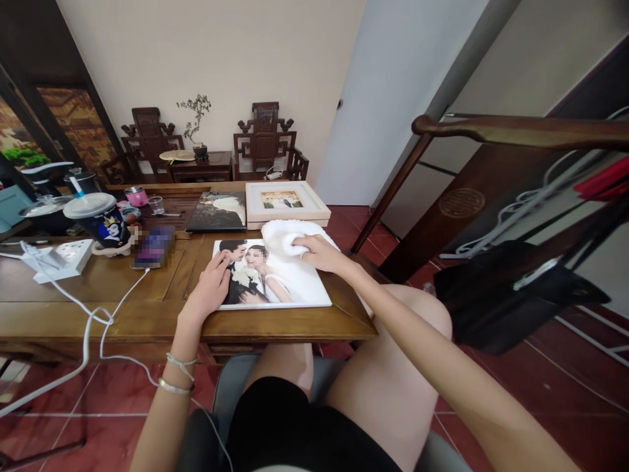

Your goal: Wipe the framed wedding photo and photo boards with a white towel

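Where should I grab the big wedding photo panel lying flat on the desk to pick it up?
Probably by the near long edge of the photo panel, which reaches the front edge of the desk, so fingers can hook under from your side. It lies flat, the left hand presses its left edge, and the right hand holds a white cloth on its far corner.
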`<state>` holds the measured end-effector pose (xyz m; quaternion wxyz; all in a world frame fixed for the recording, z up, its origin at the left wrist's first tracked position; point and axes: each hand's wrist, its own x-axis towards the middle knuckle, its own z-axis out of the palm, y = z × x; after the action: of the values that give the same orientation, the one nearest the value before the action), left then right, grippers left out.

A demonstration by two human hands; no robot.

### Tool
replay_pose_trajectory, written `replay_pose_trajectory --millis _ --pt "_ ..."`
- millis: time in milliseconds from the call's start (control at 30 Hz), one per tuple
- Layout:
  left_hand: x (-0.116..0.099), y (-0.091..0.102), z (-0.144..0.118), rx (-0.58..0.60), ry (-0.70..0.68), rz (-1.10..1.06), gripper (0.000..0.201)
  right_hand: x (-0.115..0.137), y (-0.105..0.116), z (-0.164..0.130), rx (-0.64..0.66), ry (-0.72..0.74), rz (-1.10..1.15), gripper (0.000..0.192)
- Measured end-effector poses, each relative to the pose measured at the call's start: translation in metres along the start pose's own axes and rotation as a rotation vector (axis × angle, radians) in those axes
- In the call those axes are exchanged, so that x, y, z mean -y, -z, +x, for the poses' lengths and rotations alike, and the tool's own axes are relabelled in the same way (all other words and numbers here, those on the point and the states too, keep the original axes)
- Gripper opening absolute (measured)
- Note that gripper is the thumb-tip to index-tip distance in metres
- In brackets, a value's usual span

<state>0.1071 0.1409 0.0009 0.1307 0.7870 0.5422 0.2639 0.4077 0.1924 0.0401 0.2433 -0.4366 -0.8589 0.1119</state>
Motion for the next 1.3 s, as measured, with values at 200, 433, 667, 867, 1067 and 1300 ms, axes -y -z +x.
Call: replay_pose_trajectory --millis 200,433,667,867,1067,1300 --pt "0.002 -0.003 0.001 -0.005 -0.001 -0.004 0.049 0.026 0.0 -0.048 0.026 0.022 -0.024 0.039" --pt "-0.004 0.0 0.0 0.012 0.027 0.005 0.05 0.092 0.009 -0.136 0.132 0.092 -0.027 0.035" --pt "-0.004 0.001 0.0 0.018 0.001 0.008 0.049 0.084 0.011 -0.125 0.128 0.092 -0.038 0.038" --pt "-0.004 0.003 0.0 0.031 0.004 0.012 0.05 0.026 0.007 -0.043 0.098 0.07 -0.04 0.038" --pt "-0.006 0.003 0.0 0.032 0.014 0.004 0.05 -0.006 0.005 0.008 0.029 0.008 0.061 0.029" --pt "-0.007 0.002 0.001 0.049 0.031 0.01 0.051 0.022 -0.002 -0.036 0.033 0.014 -0.021 0.04"
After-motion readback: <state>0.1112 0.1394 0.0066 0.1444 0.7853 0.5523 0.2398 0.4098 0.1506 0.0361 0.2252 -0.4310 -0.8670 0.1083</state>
